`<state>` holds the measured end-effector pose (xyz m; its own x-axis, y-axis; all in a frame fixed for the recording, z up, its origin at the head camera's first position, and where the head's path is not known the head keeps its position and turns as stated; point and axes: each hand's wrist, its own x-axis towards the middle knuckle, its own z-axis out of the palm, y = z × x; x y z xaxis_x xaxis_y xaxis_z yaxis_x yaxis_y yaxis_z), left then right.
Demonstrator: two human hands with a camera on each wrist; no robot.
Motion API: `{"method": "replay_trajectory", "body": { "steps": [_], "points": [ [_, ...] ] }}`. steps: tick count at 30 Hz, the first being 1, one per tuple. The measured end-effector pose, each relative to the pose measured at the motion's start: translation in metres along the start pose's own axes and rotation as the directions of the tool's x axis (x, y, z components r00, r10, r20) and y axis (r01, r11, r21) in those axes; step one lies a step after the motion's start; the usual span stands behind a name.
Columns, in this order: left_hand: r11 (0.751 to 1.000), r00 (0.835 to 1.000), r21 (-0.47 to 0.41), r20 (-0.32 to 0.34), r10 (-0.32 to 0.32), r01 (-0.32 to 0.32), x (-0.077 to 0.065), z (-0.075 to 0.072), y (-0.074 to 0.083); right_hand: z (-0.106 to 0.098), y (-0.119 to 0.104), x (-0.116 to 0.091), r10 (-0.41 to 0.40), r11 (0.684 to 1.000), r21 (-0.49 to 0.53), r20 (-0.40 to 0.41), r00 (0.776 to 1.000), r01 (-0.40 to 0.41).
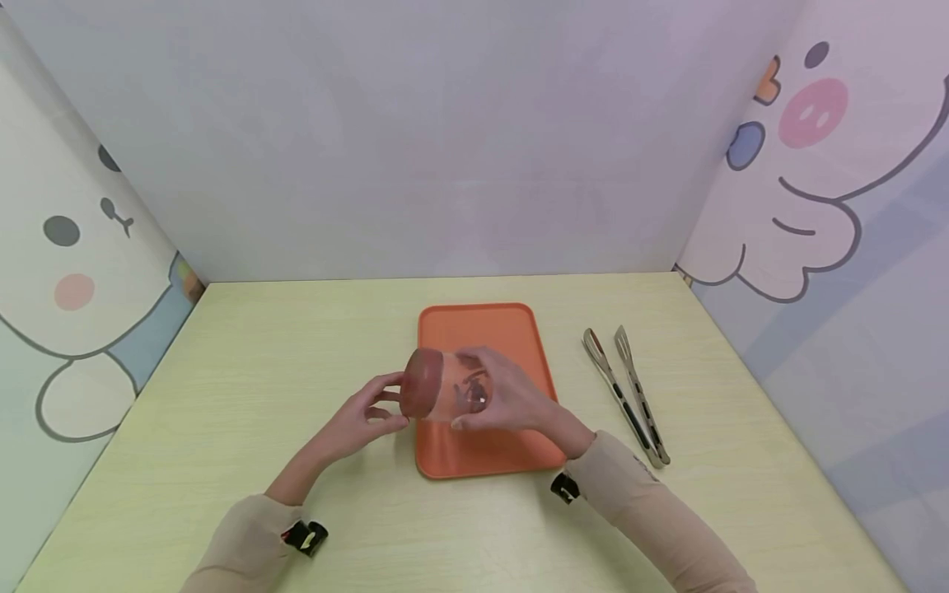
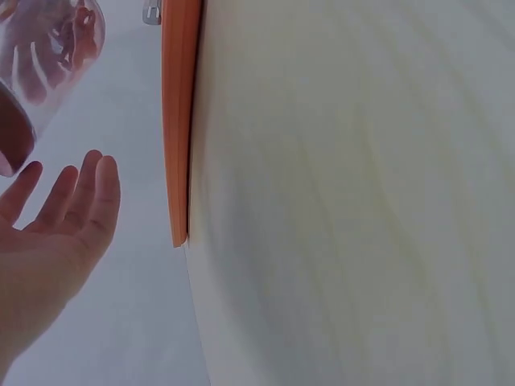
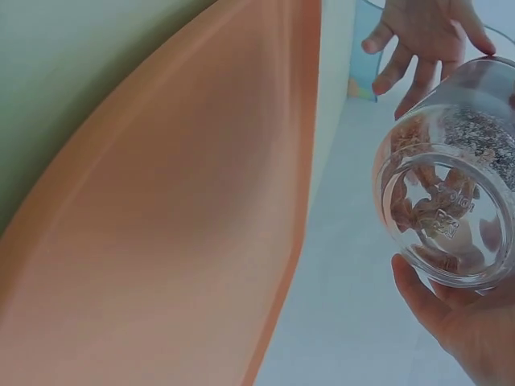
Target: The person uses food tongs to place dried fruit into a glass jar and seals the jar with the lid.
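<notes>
A clear jar (image 1: 449, 387) with a reddish-brown lid (image 1: 421, 383) lies sideways in the air over the orange tray (image 1: 489, 457). My right hand (image 1: 511, 399) grips its clear body near the base, thumb and fingers on opposite sides. The lid points left, toward my left hand (image 1: 359, 424), whose fingers are spread around the lid end. In the left wrist view, the fingers of the left hand (image 2: 60, 217) look loosely extended beside the lid (image 2: 12, 133). Embossed marks show on the jar's base (image 3: 447, 221); whether the dark patches are contents or reflections, I cannot tell.
Metal tongs (image 1: 630, 413) with dark grips lie spread on the pale wooden table (image 1: 296, 346), right of the tray. A grey panel (image 1: 445, 165) stands behind the table, and panels with cartoon animals flank it on both sides.
</notes>
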<state>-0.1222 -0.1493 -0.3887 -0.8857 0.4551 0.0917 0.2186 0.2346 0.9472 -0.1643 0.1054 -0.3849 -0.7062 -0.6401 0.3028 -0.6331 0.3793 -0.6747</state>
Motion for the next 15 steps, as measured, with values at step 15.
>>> {"method": "replay_trajectory", "body": {
  "steps": [15],
  "points": [
    [0.993, 0.993, -0.075, -0.074, 0.090, -0.096, 0.006, 0.001, -0.009, -0.005, -0.019, -0.003, 0.019, 0.967, 0.253, -0.044, 0.999, -0.007]
  ]
}}
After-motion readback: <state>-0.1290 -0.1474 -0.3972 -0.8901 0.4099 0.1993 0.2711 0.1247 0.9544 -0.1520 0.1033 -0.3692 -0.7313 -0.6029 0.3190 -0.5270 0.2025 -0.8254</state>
